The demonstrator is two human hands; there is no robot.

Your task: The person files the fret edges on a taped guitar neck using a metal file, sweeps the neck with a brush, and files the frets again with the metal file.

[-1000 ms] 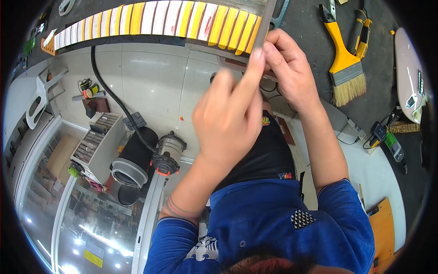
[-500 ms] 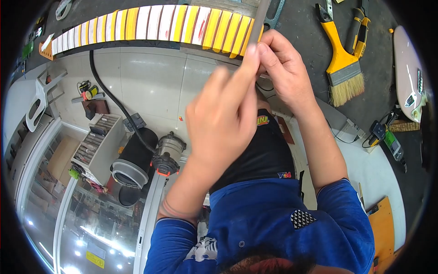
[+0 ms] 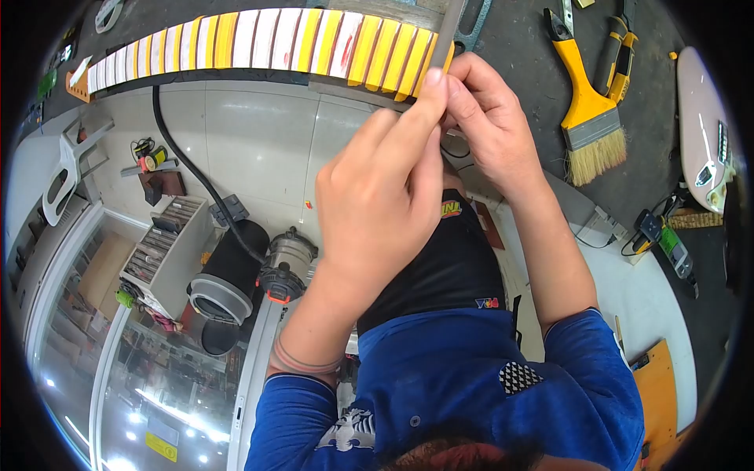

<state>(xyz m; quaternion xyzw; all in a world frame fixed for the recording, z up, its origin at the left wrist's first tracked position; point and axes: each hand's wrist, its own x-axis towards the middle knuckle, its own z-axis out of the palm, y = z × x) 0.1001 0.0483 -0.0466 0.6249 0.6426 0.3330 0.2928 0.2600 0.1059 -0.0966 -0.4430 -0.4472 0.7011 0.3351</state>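
A long fretted guitar neck (image 3: 267, 41) lies across the top, its spaces covered with white and yellow tape strips and dark lines between them. At its right end, a narrow grey strip (image 3: 446, 35) crosses the neck and runs out of the top edge. My left hand (image 3: 377, 188) is closed at the near end of this strip, forefinger pressed along it. My right hand (image 3: 491, 118) pinches at the same end, thumb and forefinger together beside the left fingertips. What lies between the fingertips is mostly hidden.
A yellow-handled brush (image 3: 589, 118) and a black-and-yellow tool (image 3: 616, 59) lie on the dark bench right of my hands. A pale guitar body (image 3: 701, 125) is at the far right. Below left stand a vacuum cleaner (image 3: 287, 263) with a black hose (image 3: 188, 161) and a white box (image 3: 177, 247).
My left hand's knuckles, blurred before, are now sharp and have shifted slightly. The right hand, the grey strip and the neck stay nearly where they were.
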